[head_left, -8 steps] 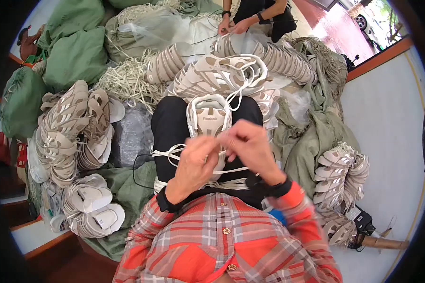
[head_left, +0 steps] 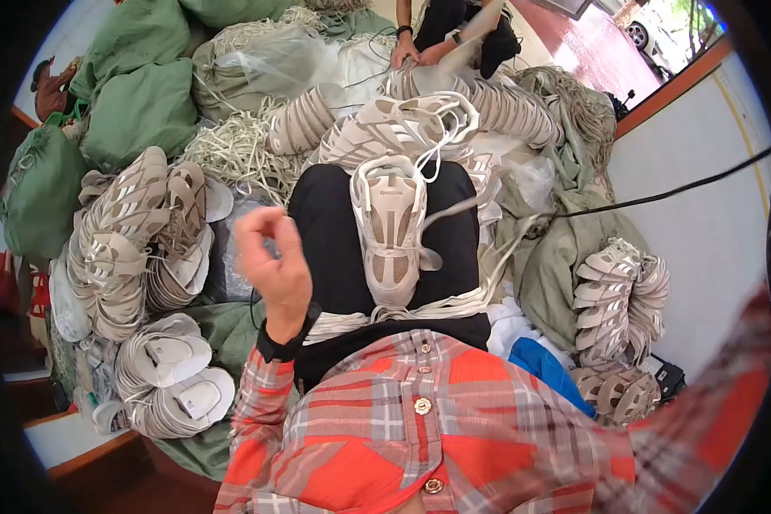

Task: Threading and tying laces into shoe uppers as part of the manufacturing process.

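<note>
A beige and white shoe upper (head_left: pixel 391 223) lies on my lap between my thighs, toe towards me and tongue facing up. A lace is threaded across its lower part, and a blurred loose lace end (head_left: pixel 454 210) runs off to its right. My left hand (head_left: pixel 274 265) is raised left of the shoe, apart from it, with the fingers curled and closed; whether anything is pinched in them is hidden. My right arm stretches far out to the right, smeared by motion, and its hand is beyond the picture. A bundle of pale laces (head_left: pixel 441 304) lies across my lap.
Stacked shoe uppers (head_left: pixel 116 244) stand at left, with more (head_left: pixel 621 300) at right. Beyond my knees are a larger upper (head_left: pixel 394 124) and a lace heap (head_left: pixel 240 146). A black cable (head_left: pixel 660 195) crosses at right. Another person's hands (head_left: pixel 415 56) work at the far side.
My hands have parted from above the shoe: the left went left, the right swung out of view to the right. The shoe's front is uncovered, and a lace trails rightward.
</note>
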A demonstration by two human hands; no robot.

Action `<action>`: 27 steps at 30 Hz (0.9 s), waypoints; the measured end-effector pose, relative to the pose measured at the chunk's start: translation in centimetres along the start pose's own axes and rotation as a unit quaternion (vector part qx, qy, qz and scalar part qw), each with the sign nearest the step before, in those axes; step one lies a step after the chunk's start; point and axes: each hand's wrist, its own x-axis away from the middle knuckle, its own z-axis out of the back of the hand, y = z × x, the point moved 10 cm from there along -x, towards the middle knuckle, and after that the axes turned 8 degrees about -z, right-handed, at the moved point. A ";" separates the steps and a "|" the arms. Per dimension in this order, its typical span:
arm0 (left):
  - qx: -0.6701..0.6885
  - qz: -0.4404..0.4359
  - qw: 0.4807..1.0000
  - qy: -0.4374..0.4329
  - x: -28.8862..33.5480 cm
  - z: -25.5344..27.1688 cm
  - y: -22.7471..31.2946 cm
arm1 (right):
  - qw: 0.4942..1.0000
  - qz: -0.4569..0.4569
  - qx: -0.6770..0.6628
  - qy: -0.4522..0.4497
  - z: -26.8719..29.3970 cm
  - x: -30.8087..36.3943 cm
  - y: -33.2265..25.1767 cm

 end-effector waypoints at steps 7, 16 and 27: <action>0.164 0.064 0.901 -0.396 11.0 -11.4 -3.1 | 0.988 0.051 0.121 0.079 2.0 1.2 -5.8; 0.092 -0.178 0.809 -0.553 9.1 -15.1 -0.8 | 0.947 0.091 0.252 0.180 3.1 -0.7 -12.3; 0.095 -0.160 0.832 -0.522 9.8 -14.5 -1.2 | 0.877 0.109 0.370 0.287 6.9 -0.6 -17.7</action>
